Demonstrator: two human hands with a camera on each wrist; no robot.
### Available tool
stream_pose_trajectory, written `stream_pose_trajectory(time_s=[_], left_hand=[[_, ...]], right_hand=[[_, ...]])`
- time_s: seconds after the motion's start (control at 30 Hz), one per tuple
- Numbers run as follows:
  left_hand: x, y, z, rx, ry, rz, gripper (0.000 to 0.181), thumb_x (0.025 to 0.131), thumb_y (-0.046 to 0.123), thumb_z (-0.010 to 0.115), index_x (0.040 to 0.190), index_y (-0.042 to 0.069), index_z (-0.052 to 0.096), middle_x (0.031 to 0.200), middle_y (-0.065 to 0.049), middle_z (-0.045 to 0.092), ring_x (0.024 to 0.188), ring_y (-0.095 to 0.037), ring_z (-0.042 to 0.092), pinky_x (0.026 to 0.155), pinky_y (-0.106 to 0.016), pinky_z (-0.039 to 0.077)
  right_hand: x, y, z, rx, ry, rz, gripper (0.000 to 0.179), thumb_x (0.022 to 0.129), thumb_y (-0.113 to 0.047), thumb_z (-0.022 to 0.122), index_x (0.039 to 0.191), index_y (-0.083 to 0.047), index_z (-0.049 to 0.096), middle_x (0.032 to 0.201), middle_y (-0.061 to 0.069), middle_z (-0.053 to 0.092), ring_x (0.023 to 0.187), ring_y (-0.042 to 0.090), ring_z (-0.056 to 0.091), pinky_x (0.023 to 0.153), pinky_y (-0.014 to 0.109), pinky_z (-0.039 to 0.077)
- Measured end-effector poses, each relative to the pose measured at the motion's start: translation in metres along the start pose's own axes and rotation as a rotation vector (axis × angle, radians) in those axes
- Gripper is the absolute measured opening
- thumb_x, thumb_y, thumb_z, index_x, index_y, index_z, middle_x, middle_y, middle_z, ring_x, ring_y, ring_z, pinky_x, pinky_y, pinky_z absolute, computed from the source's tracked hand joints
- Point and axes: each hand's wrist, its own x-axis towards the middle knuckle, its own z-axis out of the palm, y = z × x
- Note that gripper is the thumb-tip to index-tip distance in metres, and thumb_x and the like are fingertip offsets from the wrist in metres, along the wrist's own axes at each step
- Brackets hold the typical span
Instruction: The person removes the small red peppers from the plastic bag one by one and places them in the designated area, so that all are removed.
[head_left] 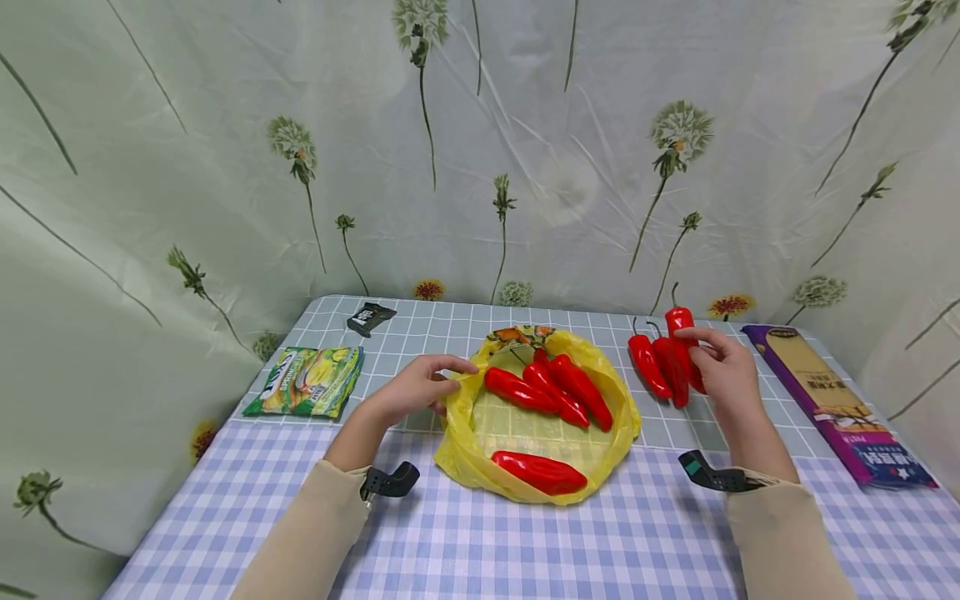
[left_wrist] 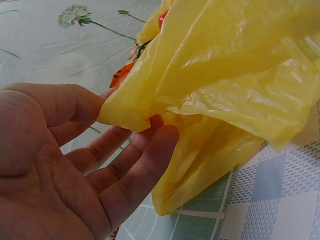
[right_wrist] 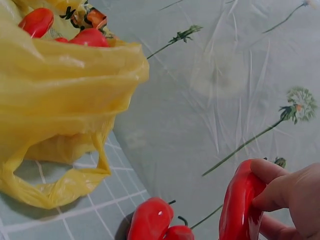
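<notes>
A yellow plastic bag (head_left: pixel 459 417) lies wide open on the table with several red peppers (head_left: pixel 540 472) inside. At its left rim, my left hand (head_left: pixel 420 387) pinches the thin plastic (left_wrist: pixel 130 112) between thumb and fingertips. To the right of the bag, my right hand (head_left: pixel 723 367) grips a red pepper (right_wrist: pixel 240 205) between thumb and fingers, its stem pointing up in the head view. Two more red peppers (head_left: pixel 649 367) lie side by side just left of that hand. A loop handle (right_wrist: pixel 60 187) of the bag hangs down in the right wrist view.
A green and yellow snack packet (head_left: pixel 307 382) lies at the left, with a small black packet (head_left: pixel 371 317) behind it. Along the right edge rests a long purple package (head_left: pixel 832 400). A flowered curtain (head_left: pixel 555 167) hangs behind the checked tablecloth (head_left: pixel 525 550).
</notes>
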Motion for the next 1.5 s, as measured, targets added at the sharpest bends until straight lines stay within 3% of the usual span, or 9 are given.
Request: stream_pose_trajectory(time_s=[0.7,1.33,1.5], left_hand=[[0.0,-0.001,0.001,0.01,0.003,-0.005,0.035,0.098,0.008,0.053,0.13,0.014,0.065,0.144,-0.012,0.055,0.092,-0.02,0.065,0.07,-0.029,0.059],[0.002,-0.002,0.001,0.007,0.001,-0.004,0.034,0.098,0.009,0.054,0.129,0.014,0.066,0.144,-0.01,0.055,0.097,-0.022,0.064,0.073,-0.031,0.06],[0.002,-0.002,0.001,0.011,0.004,-0.007,0.034,0.098,0.009,0.054,0.129,0.015,0.066,0.144,-0.01,0.055,0.097,-0.022,0.064,0.074,-0.031,0.06]], right_hand=[[0.017,0.026,-0.007,-0.009,0.022,0.076,0.045,0.101,-0.015,0.044,0.144,-0.024,0.054,0.16,0.014,0.035,0.124,0.023,0.044,0.07,0.012,0.051],[0.019,0.032,-0.009,-0.026,0.038,0.112,0.048,0.1,-0.014,0.043,0.147,-0.021,0.051,0.165,0.012,0.027,0.142,0.035,0.034,0.067,0.009,0.047],[0.022,0.036,-0.009,-0.03,0.054,0.132,0.048,0.102,-0.014,0.042,0.148,-0.022,0.05,0.165,0.011,0.026,0.143,0.034,0.034,0.074,0.013,0.05]])
